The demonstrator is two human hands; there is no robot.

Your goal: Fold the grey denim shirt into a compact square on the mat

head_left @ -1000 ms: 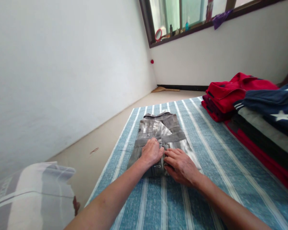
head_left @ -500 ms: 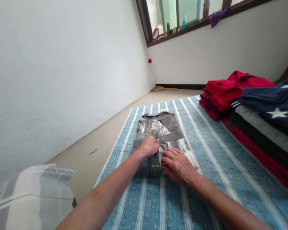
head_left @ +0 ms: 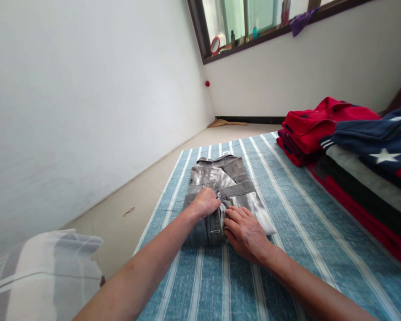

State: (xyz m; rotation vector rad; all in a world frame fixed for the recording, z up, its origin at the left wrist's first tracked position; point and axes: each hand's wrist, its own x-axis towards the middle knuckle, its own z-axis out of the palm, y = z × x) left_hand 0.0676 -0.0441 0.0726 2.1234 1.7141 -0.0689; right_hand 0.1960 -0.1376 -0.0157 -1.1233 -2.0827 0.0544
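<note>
A folded grey jacket (head_left: 240, 191) with whitish faded patches lies on the blue striped bed cover (head_left: 200, 276). My left hand (head_left: 205, 203) is closed in a pinch on the jacket's band, right beside a small metal button (head_left: 218, 195). To the right of it, my right hand (head_left: 246, 229) lies palm down on the jacket's lower part, fingers slightly bent and a little apart. A stitched buttonhole (head_left: 215, 231) shows on the cloth between the two hands. The left fingertips are partly hidden in the fabric.
Stacks of folded clothes stand on the right, with a red garment (head_left: 321, 127) and a navy star-patterned one (head_left: 364, 138) on top. At lower left is a grey and white striped bundle (head_left: 47, 276). A white wall (head_left: 87, 98) rises on the left, beyond a strip of floor (head_left: 120, 223).
The view has shifted very slightly. Both hands keep their places on the jacket, and the jacket lies as before.
</note>
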